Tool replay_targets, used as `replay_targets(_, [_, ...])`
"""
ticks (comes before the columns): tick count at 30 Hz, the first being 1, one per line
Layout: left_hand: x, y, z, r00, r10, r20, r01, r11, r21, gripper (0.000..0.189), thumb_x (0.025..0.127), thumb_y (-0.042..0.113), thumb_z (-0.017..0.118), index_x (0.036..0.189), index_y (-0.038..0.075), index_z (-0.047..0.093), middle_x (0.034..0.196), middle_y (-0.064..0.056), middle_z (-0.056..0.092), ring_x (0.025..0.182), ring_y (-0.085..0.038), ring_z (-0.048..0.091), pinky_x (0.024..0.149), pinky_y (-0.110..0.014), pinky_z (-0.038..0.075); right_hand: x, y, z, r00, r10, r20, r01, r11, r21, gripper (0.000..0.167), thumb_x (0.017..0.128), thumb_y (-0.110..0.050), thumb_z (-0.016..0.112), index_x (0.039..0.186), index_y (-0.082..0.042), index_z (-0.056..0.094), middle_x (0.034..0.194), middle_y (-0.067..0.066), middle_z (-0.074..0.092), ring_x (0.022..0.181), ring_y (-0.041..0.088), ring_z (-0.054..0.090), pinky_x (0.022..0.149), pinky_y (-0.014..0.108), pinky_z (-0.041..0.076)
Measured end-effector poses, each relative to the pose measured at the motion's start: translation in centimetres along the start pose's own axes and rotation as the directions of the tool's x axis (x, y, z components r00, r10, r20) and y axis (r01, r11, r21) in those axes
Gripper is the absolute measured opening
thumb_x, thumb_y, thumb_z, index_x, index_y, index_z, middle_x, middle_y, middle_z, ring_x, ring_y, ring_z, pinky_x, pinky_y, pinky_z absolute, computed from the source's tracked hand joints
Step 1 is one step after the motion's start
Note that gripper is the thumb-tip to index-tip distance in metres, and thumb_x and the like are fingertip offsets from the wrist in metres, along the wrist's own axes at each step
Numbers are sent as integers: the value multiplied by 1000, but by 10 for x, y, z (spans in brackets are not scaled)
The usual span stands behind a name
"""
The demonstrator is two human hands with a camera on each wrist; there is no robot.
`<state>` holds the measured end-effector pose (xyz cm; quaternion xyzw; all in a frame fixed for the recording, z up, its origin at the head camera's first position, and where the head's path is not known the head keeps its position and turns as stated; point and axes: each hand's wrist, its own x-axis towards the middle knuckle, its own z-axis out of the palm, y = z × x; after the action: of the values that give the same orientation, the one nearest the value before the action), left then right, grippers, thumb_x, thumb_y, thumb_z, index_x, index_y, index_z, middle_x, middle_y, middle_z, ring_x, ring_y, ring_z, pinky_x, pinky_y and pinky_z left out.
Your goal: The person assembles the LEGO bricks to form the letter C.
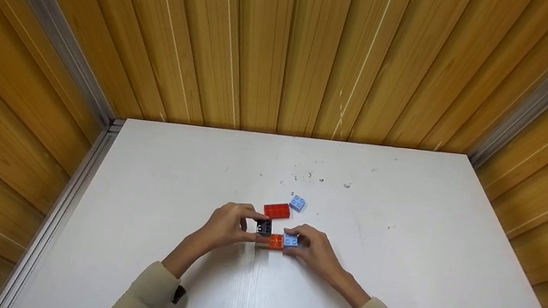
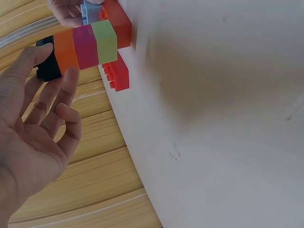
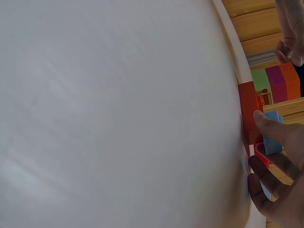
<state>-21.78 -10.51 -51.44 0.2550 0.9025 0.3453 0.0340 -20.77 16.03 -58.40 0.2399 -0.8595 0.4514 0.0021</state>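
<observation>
My left hand (image 1: pixel 229 226) pinches a stack of toy bricks by its black top brick (image 1: pixel 264 227). Below the black one come an orange brick (image 2: pixel 65 50), a purple brick (image 2: pixel 86 46) and a light green brick (image 2: pixel 105 42), lowest of the four. That green end is right at the left part of a long orange-red brick (image 3: pixel 248 114) lying on the table. A light blue brick (image 1: pixel 290 240) sits on the right end of the orange-red brick. Thumb and fingers of my right hand (image 1: pixel 313 249) grip this blue brick from both sides.
Just beyond the hands, a red brick (image 1: pixel 276 210) lies on the white table (image 1: pixel 172 173), with a small light blue brick (image 1: pixel 298 203) close to its far right corner. Wood-patterned panels (image 1: pixel 266 48) rise behind the table and along its sides.
</observation>
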Motion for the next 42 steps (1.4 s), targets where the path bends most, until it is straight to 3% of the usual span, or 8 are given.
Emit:
replay_targets(4, [4,4,3,1000,10,-22,-9,1000,28,45,78,33,89,120,18,78,93,-7,75,67,-7,49,59,-20,40,1,0,-4,1000,0,-10,0,1000,-5,40,79,-10,86,117,-6,74,105,7,74,87,14,64,79,24,54])
replay_targets(9, [8,3,2,999,-9,-34,10,1000,27,45,78,29,90,120,17,78,95,-8,76,70,-17,59,60,-20,41,6,-1,-7,1000,9,14,-8,1000,-17,41,81,-11,84,120,-6,72,109,8,74,90,15,64,81,25,54])
replay_targets(13, [10,2,0,999,-17,-40,18,999,34,45,78,29,90,119,17,78,95,-8,75,73,-22,62,62,-21,41,12,-2,-12,997,26,79,-26,1000,-3,40,85,-14,82,123,-8,70,112,8,73,92,18,64,81,26,52])
replay_targets(19, [14,1,0,999,-13,-42,15,999,49,44,77,31,90,118,17,79,92,-8,75,68,-11,53,60,-21,38,20,0,-28,982,9,186,-18,999,46,42,93,-16,76,130,-1,65,121,17,70,99,29,66,86,34,56])
replay_targets(25, [17,1,5,999,-16,-47,18,999,47,44,78,33,90,118,19,79,91,-1,75,66,-4,49,58,-19,40,33,4,-37,992,8,122,-16,998,64,38,96,-13,71,129,4,63,120,25,68,100,36,69,88,42,59])
replay_targets(29, [18,1,6,999,-15,-50,17,999,45,46,78,33,90,120,18,78,93,0,75,68,-9,57,58,-18,42,49,5,-32,997,-19,71,17,1000,25,36,95,-9,71,128,6,63,118,26,68,97,37,70,87,46,59])
replay_targets(35, [19,4,6,998,-9,-54,11,999,40,46,78,34,90,119,17,78,93,-5,76,68,-13,59,59,-18,41,70,2,-22,998,-60,-3,59,988,-146,34,91,-7,75,124,0,69,115,18,69,105,35,63,93,50,53])
replay_targets(42, [18,4,8,999,-21,-45,22,1000,10,44,78,30,90,118,16,79,93,-8,75,65,-6,53,57,-19,42,82,1,-18,998,-49,26,54,965,-258,38,88,-7,78,125,-3,70,117,15,66,104,29,55,91,45,48])
